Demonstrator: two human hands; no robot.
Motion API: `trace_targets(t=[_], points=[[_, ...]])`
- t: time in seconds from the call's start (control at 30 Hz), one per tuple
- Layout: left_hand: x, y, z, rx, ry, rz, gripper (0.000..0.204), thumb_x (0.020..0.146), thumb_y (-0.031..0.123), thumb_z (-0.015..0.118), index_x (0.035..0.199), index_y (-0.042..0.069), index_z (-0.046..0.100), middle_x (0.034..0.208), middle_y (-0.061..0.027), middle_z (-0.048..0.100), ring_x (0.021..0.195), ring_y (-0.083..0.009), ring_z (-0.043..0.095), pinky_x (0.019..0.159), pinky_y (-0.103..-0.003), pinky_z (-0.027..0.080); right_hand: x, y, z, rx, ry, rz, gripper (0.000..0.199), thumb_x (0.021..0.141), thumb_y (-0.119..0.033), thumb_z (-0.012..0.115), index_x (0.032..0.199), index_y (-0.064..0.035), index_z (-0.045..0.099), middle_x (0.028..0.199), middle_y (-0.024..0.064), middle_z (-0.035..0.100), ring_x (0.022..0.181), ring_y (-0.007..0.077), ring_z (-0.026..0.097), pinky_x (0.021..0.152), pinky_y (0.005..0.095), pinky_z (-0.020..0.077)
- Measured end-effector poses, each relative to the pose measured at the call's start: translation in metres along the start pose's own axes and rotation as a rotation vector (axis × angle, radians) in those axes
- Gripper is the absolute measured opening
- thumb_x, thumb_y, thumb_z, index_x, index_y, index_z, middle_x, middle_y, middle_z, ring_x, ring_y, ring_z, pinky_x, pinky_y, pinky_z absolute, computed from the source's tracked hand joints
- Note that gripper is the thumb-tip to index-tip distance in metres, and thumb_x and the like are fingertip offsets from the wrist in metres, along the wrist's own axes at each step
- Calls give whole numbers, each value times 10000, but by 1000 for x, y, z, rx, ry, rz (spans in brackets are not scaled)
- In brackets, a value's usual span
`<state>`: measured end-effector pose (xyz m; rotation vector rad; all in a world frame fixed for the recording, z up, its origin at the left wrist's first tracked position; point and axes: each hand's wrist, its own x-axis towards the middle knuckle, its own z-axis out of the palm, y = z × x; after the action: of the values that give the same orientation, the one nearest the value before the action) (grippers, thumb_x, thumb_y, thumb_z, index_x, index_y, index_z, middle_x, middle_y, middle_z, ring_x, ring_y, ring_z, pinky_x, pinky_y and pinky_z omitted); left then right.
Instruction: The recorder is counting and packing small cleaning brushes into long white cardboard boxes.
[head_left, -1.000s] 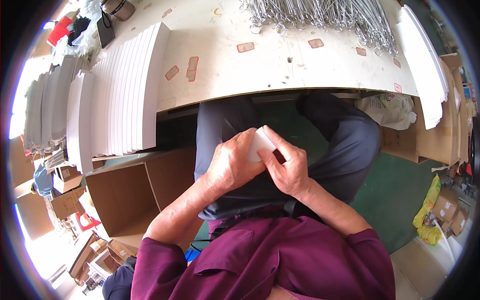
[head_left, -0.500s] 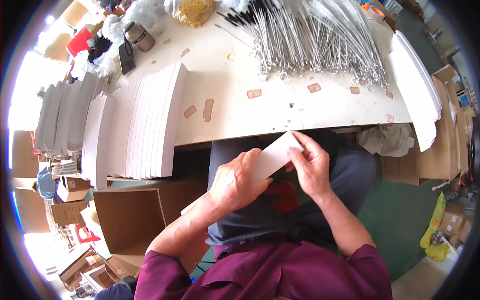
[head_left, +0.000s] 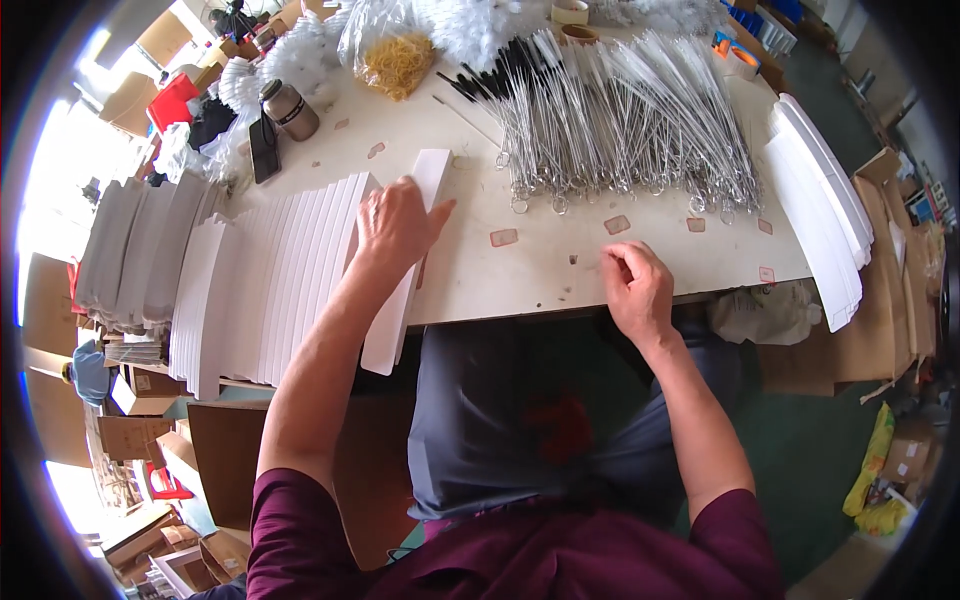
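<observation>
1. Pressing down on a long white folded card sleeve (head_left: pixel 408 262), the left hand (head_left: pixel 395 225) lies flat with fingers spread, its grip open and the palm on the sleeve's upper half.
2. The sleeve lies at the right end of a fanned row of like white card sleeves (head_left: pixel 270 285), touching the last of them; its lower end juts past the near edge of the counter (head_left: pixel 540 265).
3. The right hand (head_left: pixel 638 290) rests at the near edge of the counter, well apart from the sleeve, fingers curled loosely inward; its grip holds nothing that can be seen, and whether it is fully closed cannot be told.
4. A broad spread of thin metal wire rods with looped ends (head_left: pixel 630 120) covers the far middle of the counter, beyond both hands.
5. A second stack of white card pieces (head_left: pixel 820 210) hangs over the right edge of the counter.
6. Towards the far left corner stand a brown bottle with a dark cap (head_left: pixel 291 109) and a dark phone (head_left: pixel 264 149), with a clear bag of yellow rubber bands (head_left: pixel 395 60) just beside them.
7. Small reddish tape patches (head_left: pixel 504 237) dot the bare counter between the two hands.
8. Brown cardboard boxes (head_left: pixel 890 310) stand on the floor off the right edge.
</observation>
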<state>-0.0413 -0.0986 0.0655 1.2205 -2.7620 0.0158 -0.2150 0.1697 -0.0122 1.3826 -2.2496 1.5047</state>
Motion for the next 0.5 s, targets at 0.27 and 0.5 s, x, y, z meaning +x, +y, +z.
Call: trace_targets(t=[0.27,0.5], points=[[63,45,32,-454,5,265,379,910,117,654,1287,87,676,1198,-232,691,1119,-398,662,980,-464,525,-5,-3,4,-45,36,2,36,891,-31,708,882,-19,675,869,90,694,678,243,658,613,334,524],[87,49,47,-350,-75,417,298,877,97,642,1170,89,698,1127,-185,713,1081,-397,667,936,-475,529,-4,-3,3,-81,55,-70,39,882,-30,716,878,-36,677,877,81,696,696,244,663,614,346,532]])
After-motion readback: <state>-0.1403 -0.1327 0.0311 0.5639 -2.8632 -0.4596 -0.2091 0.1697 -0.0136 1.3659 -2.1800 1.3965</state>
